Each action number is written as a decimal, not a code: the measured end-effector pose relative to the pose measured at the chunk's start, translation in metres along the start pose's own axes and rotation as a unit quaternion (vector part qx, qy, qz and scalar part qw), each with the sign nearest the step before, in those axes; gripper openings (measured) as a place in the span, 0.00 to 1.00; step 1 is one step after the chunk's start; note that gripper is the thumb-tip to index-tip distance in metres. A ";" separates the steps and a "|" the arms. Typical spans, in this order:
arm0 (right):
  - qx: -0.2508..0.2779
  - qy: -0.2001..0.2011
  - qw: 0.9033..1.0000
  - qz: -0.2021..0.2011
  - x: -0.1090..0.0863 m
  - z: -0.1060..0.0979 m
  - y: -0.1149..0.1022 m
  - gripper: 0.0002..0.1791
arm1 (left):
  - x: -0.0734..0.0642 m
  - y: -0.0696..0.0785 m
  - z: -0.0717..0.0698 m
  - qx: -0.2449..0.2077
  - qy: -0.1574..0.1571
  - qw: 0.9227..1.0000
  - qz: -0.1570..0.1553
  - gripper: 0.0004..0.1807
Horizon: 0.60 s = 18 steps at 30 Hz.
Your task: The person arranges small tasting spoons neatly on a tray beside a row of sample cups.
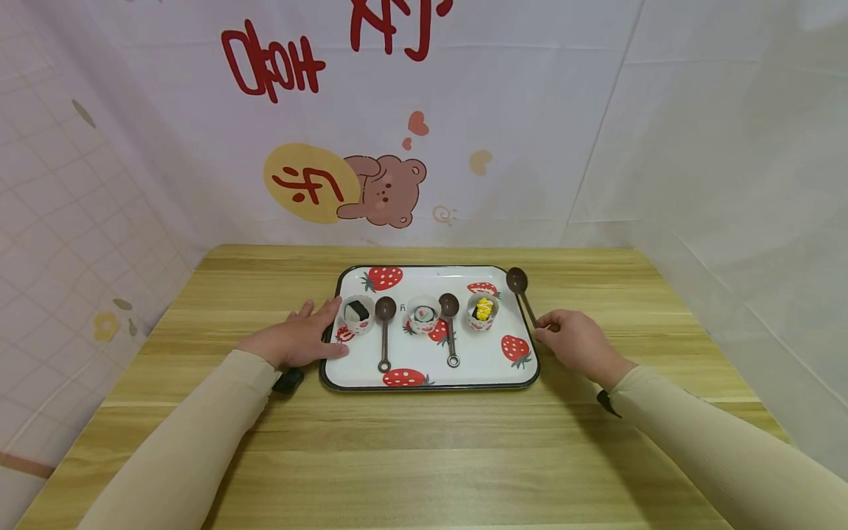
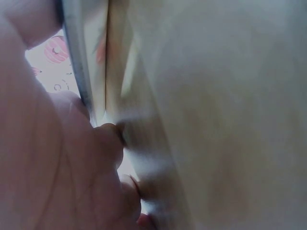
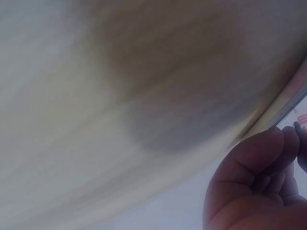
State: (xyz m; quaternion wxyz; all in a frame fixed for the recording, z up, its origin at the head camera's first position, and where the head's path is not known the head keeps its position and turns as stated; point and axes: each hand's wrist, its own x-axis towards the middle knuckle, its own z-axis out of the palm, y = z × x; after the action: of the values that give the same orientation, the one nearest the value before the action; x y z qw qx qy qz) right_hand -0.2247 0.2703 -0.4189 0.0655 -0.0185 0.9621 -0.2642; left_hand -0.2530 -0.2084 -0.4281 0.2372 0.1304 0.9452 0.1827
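Note:
My right hand [image 1: 579, 344] pinches the handle end of a dark brown spoon [image 1: 517, 280], whose bowl lies by the tray's far right corner. In the right wrist view, bent fingers [image 3: 261, 148] meet at the handle. My left hand [image 1: 301, 342] rests at the left edge of a white strawberry-print tray [image 1: 361, 364], thumb over the rim. Two more brown spoons [image 1: 386, 309] lie on the tray, alternating with three small paper cups [image 1: 482, 324]. One cup holds a rice ball [image 1: 356, 311], the middle a white-and-green piece [image 1: 422, 315], the right a yellow-topped piece [image 1: 484, 308].
The tray lies on a wood-grain table [image 1: 424, 449]. A white cloth [image 1: 517, 184] with a bear and red writing hangs behind, and pale cloth walls [image 1: 748, 184] stand at both sides. Dark bands [image 1: 288, 380] are on both wrists.

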 end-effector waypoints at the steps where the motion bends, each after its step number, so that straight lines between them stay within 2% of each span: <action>1: 0.006 -0.003 1.000 0.003 0.000 0.000 0.000 0.13 | 0.000 0.000 0.000 0.000 0.000 1.000 0.000 0.59; 18: 0.077 -0.022 0.996 0.024 -0.008 0.008 -0.013 0.13 | 0.000 0.000 0.000 -0.010 -0.003 1.000 0.004 0.59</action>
State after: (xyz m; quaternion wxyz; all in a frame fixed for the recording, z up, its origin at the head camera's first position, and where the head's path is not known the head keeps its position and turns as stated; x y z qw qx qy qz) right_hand -0.2154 0.2555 -0.4181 0.0937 0.0040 0.9373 -0.3357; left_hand -0.2530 -0.2083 -0.4275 0.2409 0.1323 0.9419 0.1929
